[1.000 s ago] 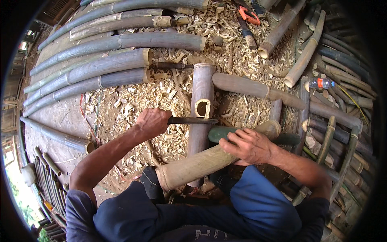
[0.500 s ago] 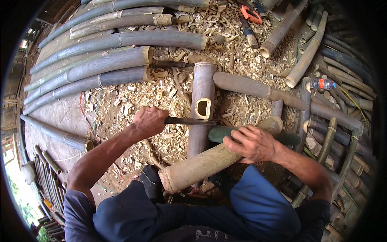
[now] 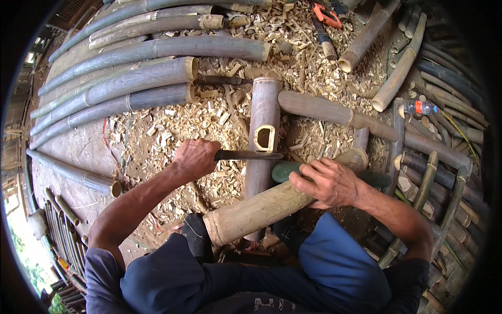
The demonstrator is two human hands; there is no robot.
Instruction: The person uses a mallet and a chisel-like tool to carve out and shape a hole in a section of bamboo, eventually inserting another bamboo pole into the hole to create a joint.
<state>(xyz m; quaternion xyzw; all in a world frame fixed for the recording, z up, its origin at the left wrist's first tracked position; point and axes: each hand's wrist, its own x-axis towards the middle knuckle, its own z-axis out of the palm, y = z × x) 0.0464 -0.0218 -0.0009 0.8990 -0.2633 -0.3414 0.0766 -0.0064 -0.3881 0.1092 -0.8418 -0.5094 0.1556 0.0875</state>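
My left hand [image 3: 194, 157] is closed round the handle end of a dark, flat-bladed knife [image 3: 250, 155]. Its blade lies across an upright-running bamboo pole [image 3: 264, 102], just below the pale-edged hole [image 3: 265, 149] cut in that pole. My right hand [image 3: 330, 183] grips a thick, short bamboo length [image 3: 261, 212] from above. This length slants over my legs, its right end farther away than its left, and covers part of the pole below the knife. The knife's handle is mostly hidden in my fist.
Wood chips [image 3: 209, 123] cover the ground. Several bamboo poles [image 3: 151, 49] lie at the far left. A side bamboo rail [image 3: 334, 112] joins the holed pole. At the far right are an orange-handled saw [image 3: 328, 15], a plastic bottle [image 3: 420, 107] and stacked bamboo.
The near left end of the thick bamboo length has risen slightly in the picture. Both hands keep their holds, and the knife stays at the lower side of the hole.
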